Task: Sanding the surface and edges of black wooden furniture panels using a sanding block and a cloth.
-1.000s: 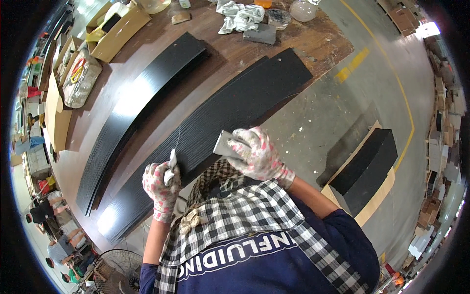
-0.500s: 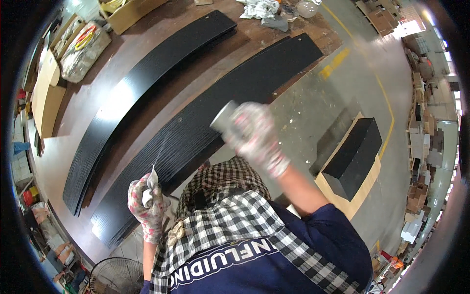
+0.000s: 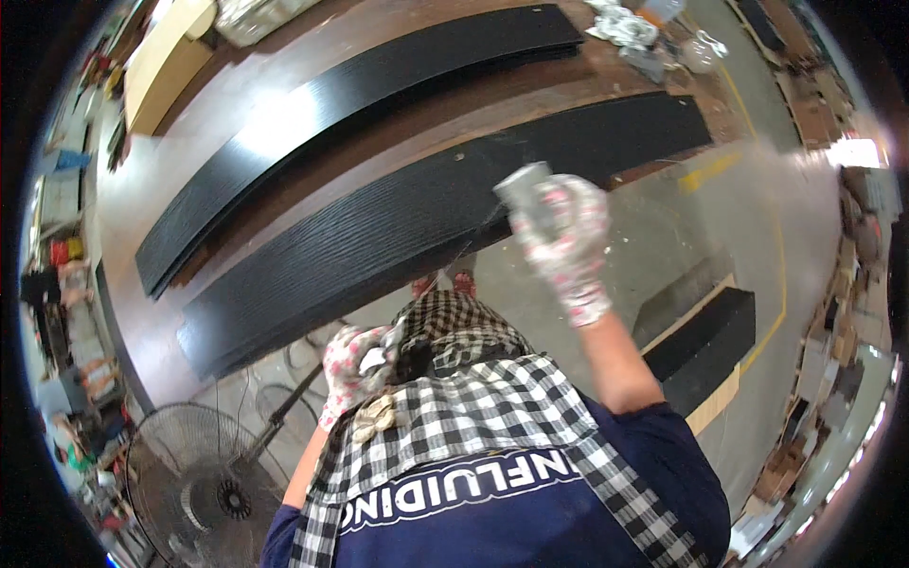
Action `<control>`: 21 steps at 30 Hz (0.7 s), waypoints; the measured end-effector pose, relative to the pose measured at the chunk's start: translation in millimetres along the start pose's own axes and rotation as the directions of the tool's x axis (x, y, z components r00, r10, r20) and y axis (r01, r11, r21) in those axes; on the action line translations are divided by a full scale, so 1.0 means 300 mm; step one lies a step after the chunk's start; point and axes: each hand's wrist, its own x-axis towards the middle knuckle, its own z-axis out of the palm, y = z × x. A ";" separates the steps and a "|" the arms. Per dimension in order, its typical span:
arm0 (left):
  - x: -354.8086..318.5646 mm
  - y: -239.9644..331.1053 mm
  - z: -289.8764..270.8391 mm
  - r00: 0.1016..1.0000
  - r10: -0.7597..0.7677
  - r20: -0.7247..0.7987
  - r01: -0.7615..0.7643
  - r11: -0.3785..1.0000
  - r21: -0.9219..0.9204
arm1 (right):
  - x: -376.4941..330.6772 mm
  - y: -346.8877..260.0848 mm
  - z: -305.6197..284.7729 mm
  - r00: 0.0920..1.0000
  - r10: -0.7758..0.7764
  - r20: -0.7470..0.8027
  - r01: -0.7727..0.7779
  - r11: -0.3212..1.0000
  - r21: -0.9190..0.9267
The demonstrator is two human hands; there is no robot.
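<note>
Workshop w/ grey concrete floor point(image 3: 663, 227), yellow line point(image 3: 786, 275) painted across it. Brown table point(image 3: 398, 104) at centre. Fan point(image 3: 194, 478) lower left. Cluttered shelves point(image 3: 843, 312) right; bright glare upper right.

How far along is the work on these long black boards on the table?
Both boards already look black all over: the far board and the near board. In hand: the gloved right hand grips a small grey block at the near board's edge; the left hand holds a thin tool near the chest. What remains can't be judged.
</note>
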 end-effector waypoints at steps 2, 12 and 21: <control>-0.038 -0.016 0.039 0.998 -0.035 0.049 0.037 0.998 -0.051 | -0.017 0.070 0.003 0.992 -0.128 -0.022 0.124 0.981 -0.148; -0.162 -0.065 0.014 0.892 -0.351 0.284 0.291 0.928 0.233 | -0.049 -0.169 0.133 0.970 -0.237 0.058 0.233 0.970 0.071; -0.307 -0.220 -0.138 0.870 -0.391 0.301 0.364 0.920 0.143 | -0.184 -0.664 0.380 0.889 -0.425 0.172 0.392 0.899 0.195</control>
